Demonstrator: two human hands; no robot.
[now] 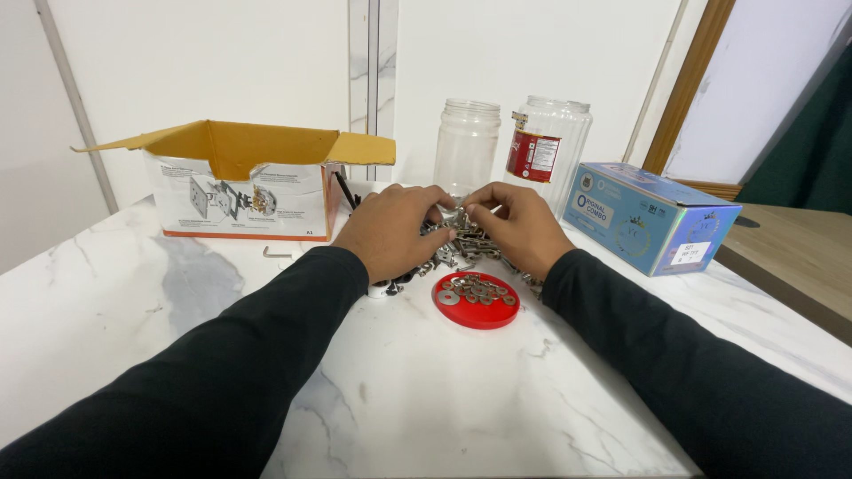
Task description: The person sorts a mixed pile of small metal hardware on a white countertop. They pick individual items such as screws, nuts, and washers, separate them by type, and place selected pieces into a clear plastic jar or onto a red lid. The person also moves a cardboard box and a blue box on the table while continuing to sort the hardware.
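Your fingers (441, 215) on both sides are curled in and pinched together over the hardware pile (461, 244). The left hand (390, 232) and right hand (515, 226) meet at the top of it, seemingly gripping one small metal piece between them, though I can't tell exactly what, too small and glinty. The pile sits just behind the red lid (477, 302), touching or nearly touching its far rim.

Progress, as I judge it: sorting is partly done. The red lid holds a layer of washers, roughly ten or more, while most of the hardware is still loose in the pile, so the bulk is left.

Counts:
- one red lid
- two clear jars (467, 146) behind the pile, both uncapped, one with a red label
- one open cardboard box (244, 182) left of the lid
- one blue box (652, 217) right of it
- one hex key (277, 253) on the worktop (426, 399) in front of the cardboard box
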